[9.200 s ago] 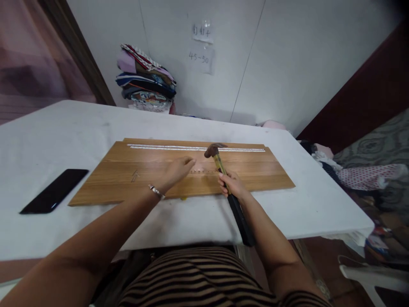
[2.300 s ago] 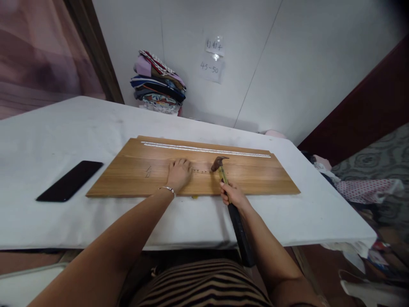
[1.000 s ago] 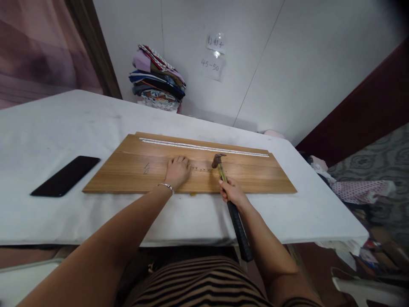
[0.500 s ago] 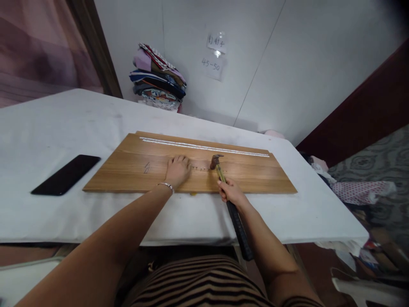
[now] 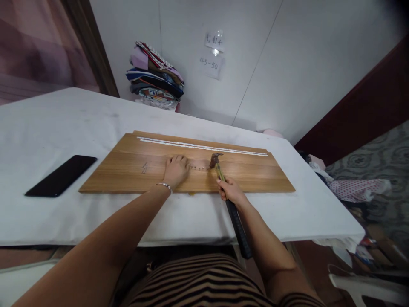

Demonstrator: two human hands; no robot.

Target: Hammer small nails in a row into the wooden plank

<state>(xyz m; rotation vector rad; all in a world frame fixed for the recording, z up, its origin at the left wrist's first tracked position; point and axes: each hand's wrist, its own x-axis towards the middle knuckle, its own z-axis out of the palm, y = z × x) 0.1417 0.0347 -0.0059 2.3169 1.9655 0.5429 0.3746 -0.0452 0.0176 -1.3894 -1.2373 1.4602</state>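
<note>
A wooden board [image 5: 255, 179] lies flat in front of me, and a row of small nails [image 5: 200, 168] runs along its middle. My left hand [image 5: 176, 171] rests palm down on the board just left of the nails, its fingers stretched out and holding nothing. With my right hand [image 5: 230, 189] I grip a claw hammer [image 5: 236, 226] by its handle. Its rusty head is at the right end of the nail row; whether it touches a nail I cannot tell. The long black grip extends back toward me past the table edge.
Two white strips with fine markings [image 5: 204, 147] run along the board's far side. A black phone [image 5: 62, 175] lies on the white-covered table [image 5: 96, 115] to the left. Folded clothes [image 5: 156, 76] are stacked against the wall. A white plastic chair [image 5: 364, 285] stands low at the right.
The whole view has shifted slightly, so the board and phone appear a little further left. Both hands and the hammer keep nearly the same places on the board.
</note>
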